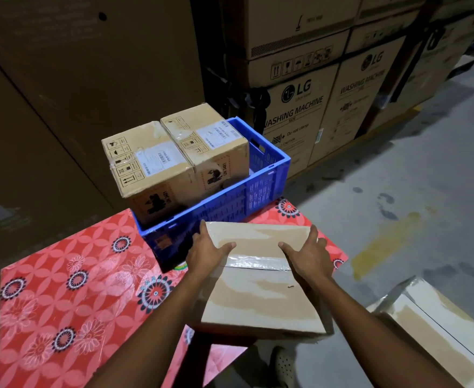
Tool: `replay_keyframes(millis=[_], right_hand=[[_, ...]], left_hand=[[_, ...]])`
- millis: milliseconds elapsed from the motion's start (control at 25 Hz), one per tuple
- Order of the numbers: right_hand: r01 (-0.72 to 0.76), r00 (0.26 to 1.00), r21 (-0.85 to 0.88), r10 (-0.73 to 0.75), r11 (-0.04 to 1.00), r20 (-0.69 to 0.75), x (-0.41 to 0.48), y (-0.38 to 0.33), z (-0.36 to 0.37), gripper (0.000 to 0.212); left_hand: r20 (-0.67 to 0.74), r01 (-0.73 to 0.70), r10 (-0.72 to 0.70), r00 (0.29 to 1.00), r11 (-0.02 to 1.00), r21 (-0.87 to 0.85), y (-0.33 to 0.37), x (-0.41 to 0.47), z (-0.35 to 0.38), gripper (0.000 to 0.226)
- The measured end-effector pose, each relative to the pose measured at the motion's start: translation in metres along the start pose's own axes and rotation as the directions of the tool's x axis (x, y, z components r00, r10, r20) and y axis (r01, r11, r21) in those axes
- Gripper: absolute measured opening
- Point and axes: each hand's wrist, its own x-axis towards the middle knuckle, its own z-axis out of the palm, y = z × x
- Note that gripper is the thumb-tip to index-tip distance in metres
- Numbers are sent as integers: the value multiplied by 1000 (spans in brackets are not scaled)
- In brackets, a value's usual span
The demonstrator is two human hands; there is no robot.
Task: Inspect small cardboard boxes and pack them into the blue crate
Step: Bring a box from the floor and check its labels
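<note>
both hands grip the box, crate straight ahead
fingers [314, 233] curl over the side edges, thumbs flat on top: left hand [208, 249] and right hand [307, 254] hold the cardboard box [258, 292]; just beyond, the blue crate [282, 161] has its free gap rightward of two packed boxes [150, 161].

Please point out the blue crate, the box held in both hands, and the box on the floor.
blue crate [258, 189]: head view, near side wall.
held box [258, 298]: head view, top face below the tape.
floor box [426, 331]: head view, top face.
</note>
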Motion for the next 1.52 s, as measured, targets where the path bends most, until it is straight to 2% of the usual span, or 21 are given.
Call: replay_keyframes(millis=[240, 400, 680, 840, 1000, 1160, 1280, 1520], right_hand=[[47, 999, 46, -47, 998, -8, 8, 5, -2, 101], [13, 1000, 255, -9, 967, -17, 12, -1, -20, 87], [89, 973, 462, 22, 883, -230, -7, -13, -85, 54], [79, 958, 516, 79, 853, -277, -31, -4, -96, 47], [26, 940, 544, 164, 839, -298, -60, 13, -93, 50], [-65, 935, 494, 226, 867, -274, -83, 26, -91, 75], [-124, 944, 407, 234, 905, -231, -105, 36, -86, 94], [-165, 951, 288, 230, 943, -208, -126, 51, -73, 95]], left_hand=[[8, 4, -4, 1000, 1000, 15, 4, -2, 1, 109], [-28, 32, -37, 999, 989, -144, 19, -7, -4, 105], [-177, -67, 9, 984, 944, -324, 68, -39, -26, 92], [-235, -103, 5, 972, 908, -406, 70, -65, -25, 74], [-229, -79, -34, 973, 880, -468, 56, -88, -24, 57], [-98, 20, -76, 992, 876, -482, 34, -97, -28, 54], [-27, 40, -58, 998, 889, -456, 23, -102, -25, 66], [26, 14, -2, 1000, 877, -480, 0, -120, -10, 80]])
